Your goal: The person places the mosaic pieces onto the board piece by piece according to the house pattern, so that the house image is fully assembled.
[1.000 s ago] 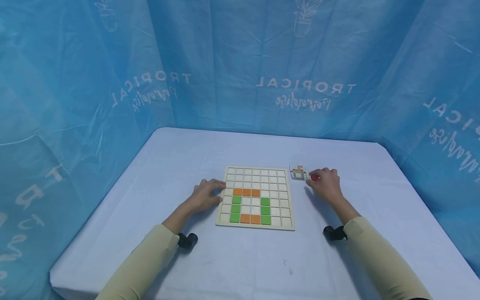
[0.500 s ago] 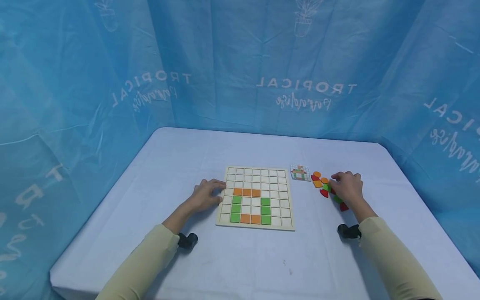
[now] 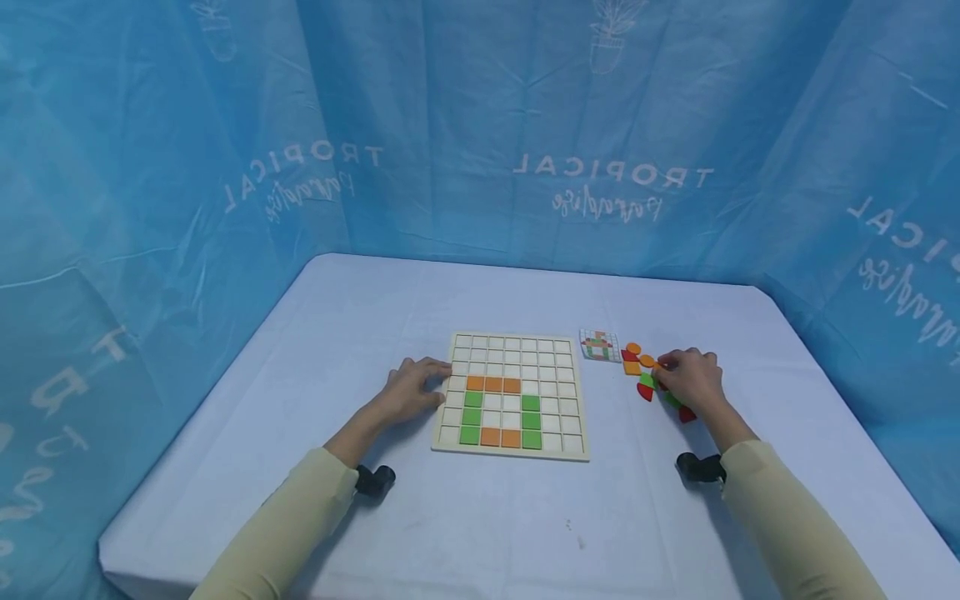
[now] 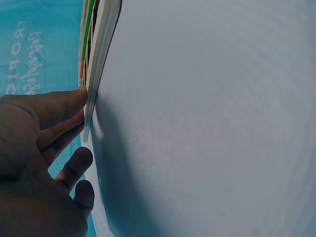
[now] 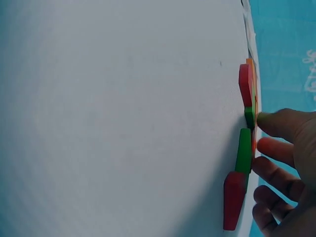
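Note:
A square wooden grid board (image 3: 573,450) lies on the table, with orange and green square tiles in some of its cells. My left hand (image 3: 408,392) touches the board's left edge; in the left wrist view its thumb and fingers (image 4: 74,101) rest along that edge, fingers loosely extended. To the board's right, my right hand (image 3: 692,382) bends over several loose pieces and pinches a small orange piece (image 3: 660,366) at its fingertips. Around it lie an orange disc (image 3: 633,347), an orange square (image 3: 632,368), a red piece (image 3: 645,392) and a green piece (image 5: 243,150).
A small pattern card (image 3: 600,345) lies between the board and the loose pieces. The table has a white cover (image 3: 480,517). Blue printed curtains (image 3: 465,125) hang behind it and at both sides.
My right hand has moved right from beside the card, uncovering the loose pieces. An orange piece now shows at its fingertips, and several pieces have shifted slightly. The left hand and board stay still.

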Motion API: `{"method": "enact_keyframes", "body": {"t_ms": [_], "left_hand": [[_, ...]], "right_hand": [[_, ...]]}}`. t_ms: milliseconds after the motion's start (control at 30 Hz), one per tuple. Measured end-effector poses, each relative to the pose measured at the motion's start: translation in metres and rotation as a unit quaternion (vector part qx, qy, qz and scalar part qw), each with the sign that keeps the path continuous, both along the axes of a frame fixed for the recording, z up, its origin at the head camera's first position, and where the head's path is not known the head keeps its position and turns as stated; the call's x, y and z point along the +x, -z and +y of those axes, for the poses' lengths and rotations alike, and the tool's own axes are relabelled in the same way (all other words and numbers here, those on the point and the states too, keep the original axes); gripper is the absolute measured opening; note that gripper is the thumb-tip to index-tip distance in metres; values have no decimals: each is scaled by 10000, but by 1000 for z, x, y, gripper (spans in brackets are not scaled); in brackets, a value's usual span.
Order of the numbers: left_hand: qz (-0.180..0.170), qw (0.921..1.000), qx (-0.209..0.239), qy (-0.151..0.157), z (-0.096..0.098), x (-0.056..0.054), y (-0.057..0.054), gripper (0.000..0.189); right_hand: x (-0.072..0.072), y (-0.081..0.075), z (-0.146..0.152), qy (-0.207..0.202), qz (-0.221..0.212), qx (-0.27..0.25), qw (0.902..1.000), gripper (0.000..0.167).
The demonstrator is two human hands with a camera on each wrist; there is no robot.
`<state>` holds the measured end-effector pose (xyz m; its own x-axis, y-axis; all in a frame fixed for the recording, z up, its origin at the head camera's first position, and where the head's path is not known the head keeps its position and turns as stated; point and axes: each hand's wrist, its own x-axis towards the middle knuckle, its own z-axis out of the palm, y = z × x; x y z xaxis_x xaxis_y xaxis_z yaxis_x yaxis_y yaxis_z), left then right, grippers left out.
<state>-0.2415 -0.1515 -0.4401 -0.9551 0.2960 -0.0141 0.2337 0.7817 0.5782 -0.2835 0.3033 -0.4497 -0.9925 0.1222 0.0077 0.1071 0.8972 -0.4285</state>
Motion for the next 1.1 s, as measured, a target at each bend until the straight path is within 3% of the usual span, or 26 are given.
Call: {"method": "enact_keyframes", "body": {"t_ms": [467, 900, 1100], "left_hand": [[-92, 9999, 34, -60, 0, 0, 0, 45], [-20, 10000, 9, -24, 0, -1, 0, 46], [-7, 10000, -62, -50, 1, -1, 1, 46]], "right_hand": [[-3, -4, 4, 219, -91, 3, 9997, 35], [-4, -3, 2, 81, -255, 97, 9996, 38], [-3, 2, 3, 47, -78, 183, 9998, 38]]}}
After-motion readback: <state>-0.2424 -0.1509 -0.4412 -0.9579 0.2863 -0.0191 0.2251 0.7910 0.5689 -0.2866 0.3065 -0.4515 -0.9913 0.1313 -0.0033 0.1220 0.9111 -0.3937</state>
